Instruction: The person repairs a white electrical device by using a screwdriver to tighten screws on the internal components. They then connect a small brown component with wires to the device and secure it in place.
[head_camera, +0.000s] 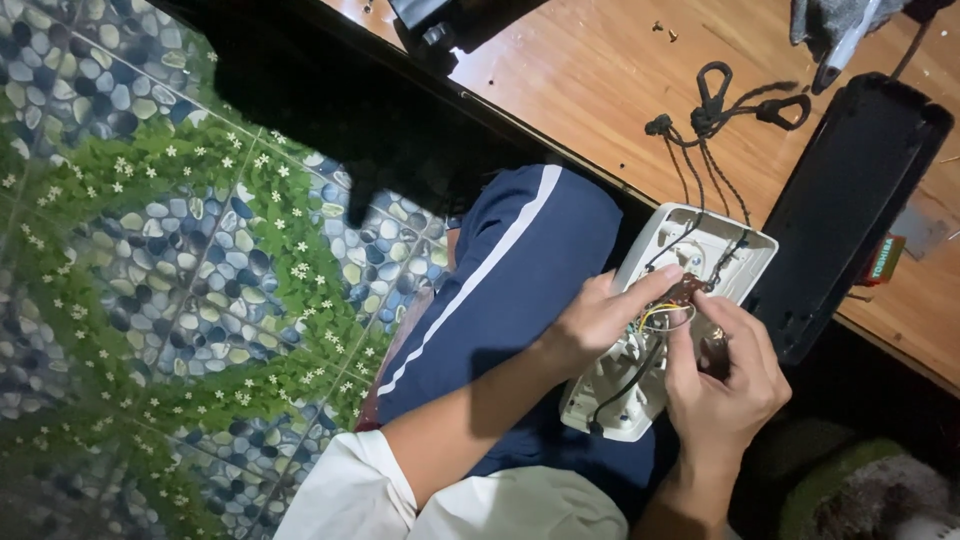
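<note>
Head view | left hand (597, 318) pinches small brown part (686, 290) among wires inside open white plastic casing (668, 320) resting on lap | right hand (722, 378) closed around dark tool handle (714, 355), just beside | black cover (850, 200) on wooden table (600, 80)

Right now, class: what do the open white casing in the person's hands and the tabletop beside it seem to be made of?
The open white casing looks like moulded plastic: smooth, matt, with thin walls and ribs inside. The tabletop looks like varnished wood, orange-brown with grain streaks and a soft sheen, though it could be laminate.
</note>
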